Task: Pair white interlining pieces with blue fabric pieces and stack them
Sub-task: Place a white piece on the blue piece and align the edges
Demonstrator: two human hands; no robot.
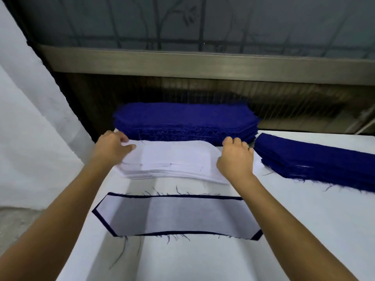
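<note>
One white interlining stack (172, 161), thin smooth sheets, mid-worktop (304, 220); my left hand (112, 146) and right hand (236, 157) pinch its top sheet's ends. Nearer me: paired piece (176, 214), white on fray-edged blue. Behind: thick blue fabric stack (184, 120). Right: second blue stack (316, 161).

White-covered table (304, 230) before me. Beyond it, a dull metal sill (203, 65) under a barred, frosted window (203, 21). Grey floor (12, 224) at my lower left.
</note>
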